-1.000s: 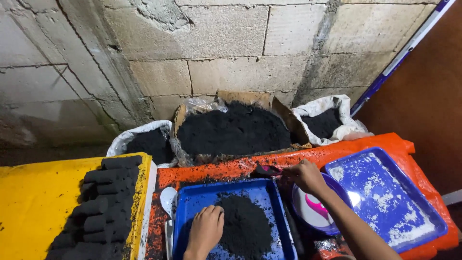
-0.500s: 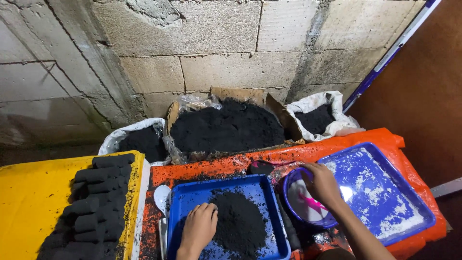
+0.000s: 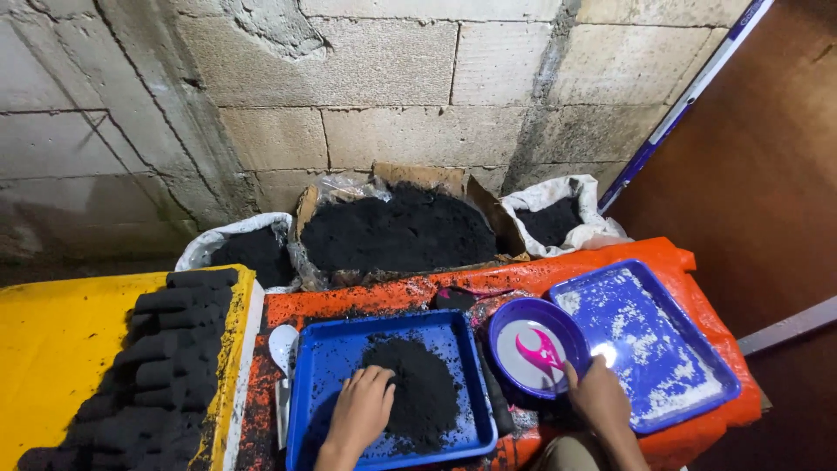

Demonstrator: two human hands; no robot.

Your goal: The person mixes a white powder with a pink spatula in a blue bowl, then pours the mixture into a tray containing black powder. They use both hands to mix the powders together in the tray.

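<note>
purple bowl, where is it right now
In the head view the purple bowl sits right of centre on the orange cover, between the blue tray of black powder and the white-dusted blue tray, right hand at its rim.

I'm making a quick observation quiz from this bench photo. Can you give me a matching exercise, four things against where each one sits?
Things:
1. black powder pile
2. purple bowl
3. black cylinder blocks
4. white-dusted blue tray

Places:
A. stacked on the yellow surface at the far left
B. in the blue tray under the left hand
C. at the right end of the orange cover
D. between the two blue trays, with the right hand on its near rim

Pairs: 1-B, 2-D, 3-A, 4-C
</note>
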